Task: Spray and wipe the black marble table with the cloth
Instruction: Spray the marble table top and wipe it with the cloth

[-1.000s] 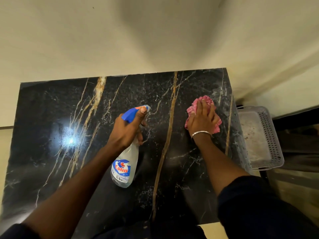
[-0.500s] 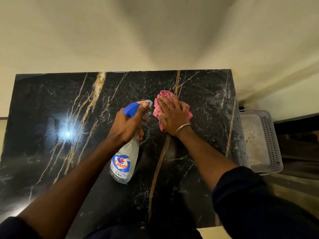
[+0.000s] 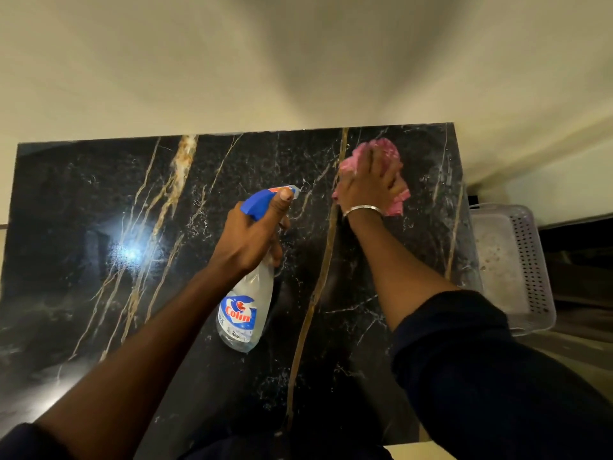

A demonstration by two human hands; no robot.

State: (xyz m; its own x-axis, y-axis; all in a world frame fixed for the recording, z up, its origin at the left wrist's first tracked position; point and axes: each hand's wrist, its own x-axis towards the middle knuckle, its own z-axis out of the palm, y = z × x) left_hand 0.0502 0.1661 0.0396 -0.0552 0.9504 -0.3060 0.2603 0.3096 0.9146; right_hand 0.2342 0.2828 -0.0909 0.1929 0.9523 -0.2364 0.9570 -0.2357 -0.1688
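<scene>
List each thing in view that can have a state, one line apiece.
left hand: grips the neck of the spray bottle, one fingertip on its blue head.
spray bottle: tilted, nozzle aimed away from the person.
right hand: pressed on the cloth, fingers fairly straight.
cloth: pink, crumpled, on the table under the right hand.
table: glossy, glare on its left half.
basket: upright beside the table's right edge, speckled inside.

The scene is dimly, warmly lit. A bluish-white glare spot is reflected on the left part of the table (image 3: 83, 200). A soft shadow is cast on the wall (image 3: 298, 61) behind the table. The right hand (image 3: 368, 184) and cloth (image 3: 388, 151) at its far right are motion-blurred; the table's edges are skewed by wide-angle distortion.
</scene>
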